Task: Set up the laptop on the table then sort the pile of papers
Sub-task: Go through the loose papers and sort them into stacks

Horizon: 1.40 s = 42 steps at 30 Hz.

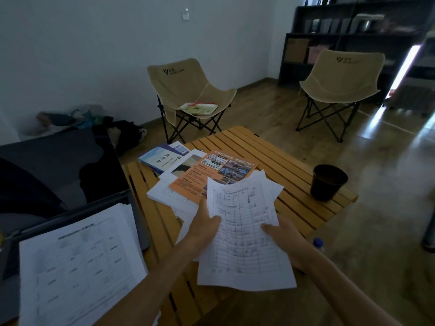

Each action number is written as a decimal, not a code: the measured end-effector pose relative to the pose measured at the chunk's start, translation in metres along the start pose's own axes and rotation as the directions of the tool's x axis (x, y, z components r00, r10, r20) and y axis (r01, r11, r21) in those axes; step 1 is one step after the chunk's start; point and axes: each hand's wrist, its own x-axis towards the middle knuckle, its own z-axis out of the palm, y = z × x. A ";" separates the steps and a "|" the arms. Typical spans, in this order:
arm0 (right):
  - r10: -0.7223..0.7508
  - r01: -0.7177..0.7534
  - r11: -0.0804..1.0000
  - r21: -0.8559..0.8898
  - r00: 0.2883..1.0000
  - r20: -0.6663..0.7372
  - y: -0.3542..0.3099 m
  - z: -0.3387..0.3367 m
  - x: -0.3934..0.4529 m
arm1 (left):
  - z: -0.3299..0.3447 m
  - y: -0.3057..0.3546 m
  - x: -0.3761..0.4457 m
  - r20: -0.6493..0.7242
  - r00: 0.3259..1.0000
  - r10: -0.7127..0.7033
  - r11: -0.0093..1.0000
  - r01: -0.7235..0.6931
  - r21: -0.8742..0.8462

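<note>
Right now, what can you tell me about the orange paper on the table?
The orange flyer is a thin printed sheet, bright orange with dark text blocks and small photos near its far right corner. It lies flat and slanted on the wooden slat table, resting on white sheets. Its near edge is hidden behind the table-printed pages that both hands hold up. Neither hand touches it.

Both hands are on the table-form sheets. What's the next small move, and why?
Probably lay the sheets on the stack over the laptop. Left hand and right hand hold them above the table, and that stack looks like similar forms.
</note>
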 end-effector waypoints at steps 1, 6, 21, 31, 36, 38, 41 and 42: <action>-0.011 0.011 1.000 0.011 1.000 -0.012 -0.002 -0.002 -0.003 | 0.003 -0.002 0.000 -0.017 1.000 0.021 1.000 -0.021 0.019; -0.024 0.032 0.998 0.060 0.992 -0.125 0.003 -0.026 -0.014 | 0.003 -0.005 0.012 -0.033 0.991 0.128 0.974 -0.120 0.193; 0.061 -0.037 0.991 0.127 0.980 -0.187 0.029 -0.034 -0.026 | -0.011 -0.004 0.042 0.088 0.996 0.022 0.464 -0.088 0.881; 0.056 -0.025 0.993 0.118 0.963 -0.265 0.022 -0.030 -0.037 | -0.016 -0.020 -0.008 0.081 0.993 0.082 0.394 -0.107 0.913; 0.018 0.029 0.991 0.132 0.938 -0.345 0.016 -0.035 -0.041 | -0.015 -0.033 -0.020 -0.093 0.985 0.142 0.626 -0.017 0.780; 0.019 0.036 0.989 0.146 0.933 -0.358 0.014 -0.037 -0.044 | -0.012 -0.035 -0.022 -0.175 0.967 0.184 0.668 0.007 0.744; 0.021 0.015 0.993 0.118 0.952 -0.304 0.017 -0.039 -0.051 | -0.013 -0.035 -0.026 -0.317 0.897 0.308 0.769 -0.038 0.638; 0.023 0.010 0.993 0.117 0.961 -0.275 0.020 -0.040 -0.052 | -0.016 -0.031 -0.026 -0.387 0.866 0.318 0.809 -0.035 0.587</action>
